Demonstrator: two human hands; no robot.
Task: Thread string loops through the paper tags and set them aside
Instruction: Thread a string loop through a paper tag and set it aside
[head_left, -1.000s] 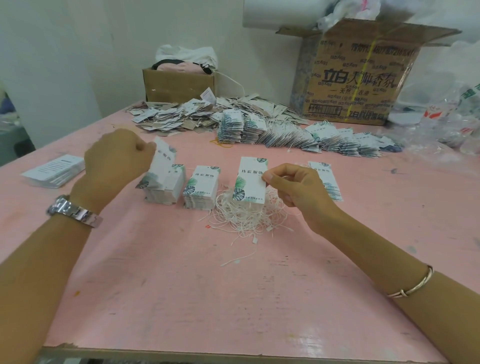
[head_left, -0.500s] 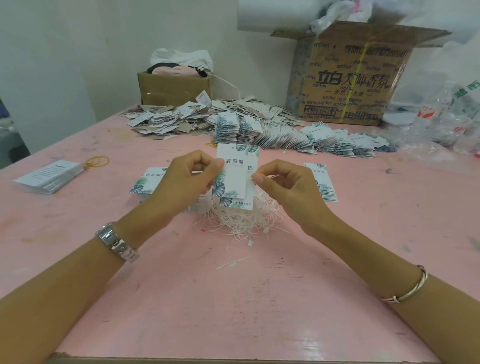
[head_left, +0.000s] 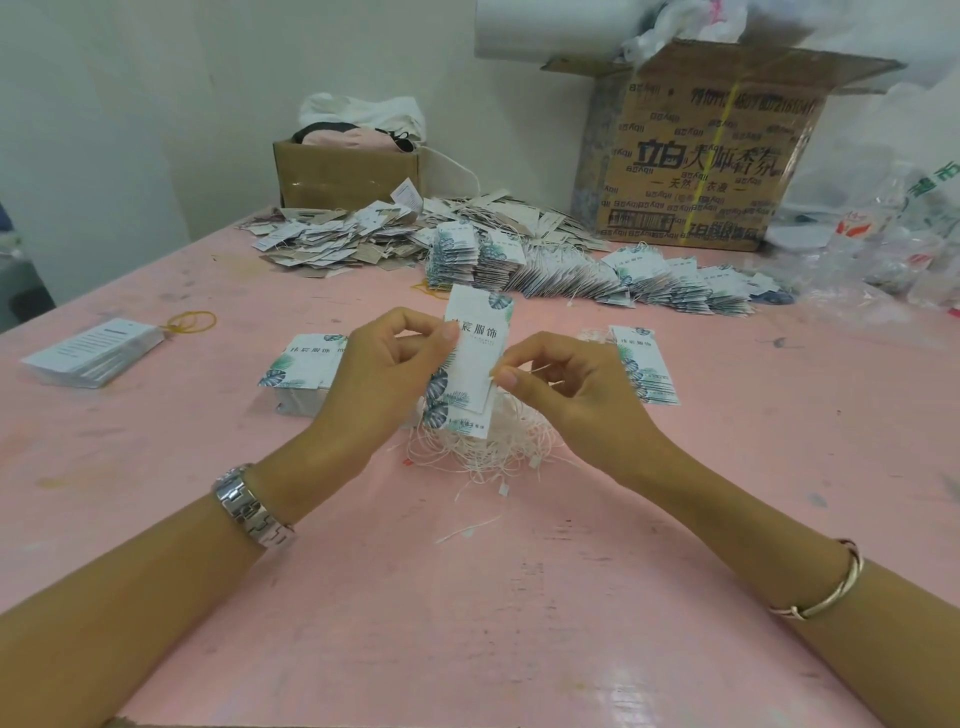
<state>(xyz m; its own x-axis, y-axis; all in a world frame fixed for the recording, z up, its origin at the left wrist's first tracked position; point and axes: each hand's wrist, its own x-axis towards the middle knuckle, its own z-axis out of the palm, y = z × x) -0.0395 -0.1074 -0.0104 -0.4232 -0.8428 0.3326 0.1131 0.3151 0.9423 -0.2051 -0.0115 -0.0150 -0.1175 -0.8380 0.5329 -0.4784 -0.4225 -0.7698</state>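
the left hand (head_left: 384, 374) curls thumb and fingers round the left edge of a paper tag (head_left: 475, 358), held upright over the middle of the pink table (head_left: 467, 597). at the tag's three o'clock the right hand (head_left: 566, 389) pinches a thin string (head_left: 535, 370) between thumb and forefinger, its other fingers loosely bent. the string end looks limp and fine, so it may buckle or miss the hole, and the tag could twist in so light a grip. the string pile (head_left: 488, 441) lies at six o'clock, where a tangled strand might drag others up. the hole itself cannot be seen, so i cannot tell whether the string has entered. a second tag edge shows below the held one, but whether it is held or resting is unclear. the hands partly cover the tag stacks (head_left: 301, 364) at nine and three o'clock.
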